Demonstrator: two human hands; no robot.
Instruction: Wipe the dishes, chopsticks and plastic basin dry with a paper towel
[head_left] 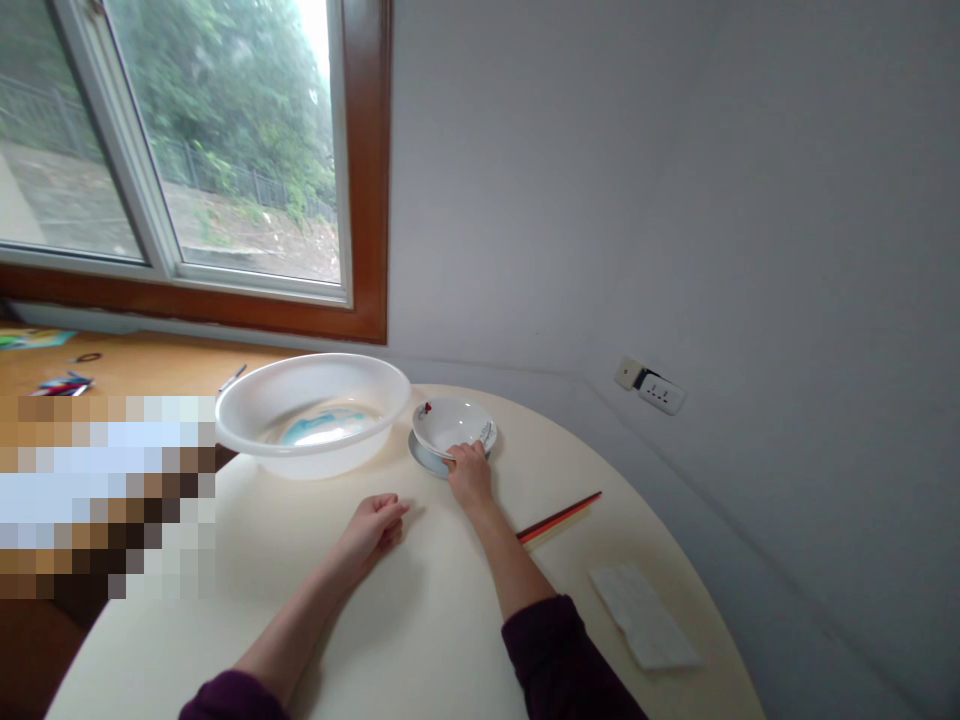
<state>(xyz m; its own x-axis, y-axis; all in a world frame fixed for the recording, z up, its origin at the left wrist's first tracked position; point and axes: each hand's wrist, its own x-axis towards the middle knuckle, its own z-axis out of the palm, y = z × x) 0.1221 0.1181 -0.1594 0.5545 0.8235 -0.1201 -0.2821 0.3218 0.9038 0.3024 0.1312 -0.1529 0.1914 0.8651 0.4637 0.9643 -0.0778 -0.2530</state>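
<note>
A white bowl (454, 424) with a small red and dark pattern sits at the far side of the round table, over a pale grey-blue dish (428, 456) that shows under its near left edge. My right hand (470, 474) grips the bowl's near rim. Curled closed, my left hand (377, 527) hovers at or just above the tabletop, nearer to me, and nothing shows in its fingers. Beyond it stands a large white translucent basin (311, 455) with a bluish patch on its bottom. Reddish chopsticks (559, 517) lie to the right of my right forearm.
On the cream round table (420, 640), a folded white cloth (643, 616) lies near the right edge. A wall with a socket (661, 393) rises behind. At the left are a wooden desk (165, 362) with pens (66, 384) and a blurred-out area.
</note>
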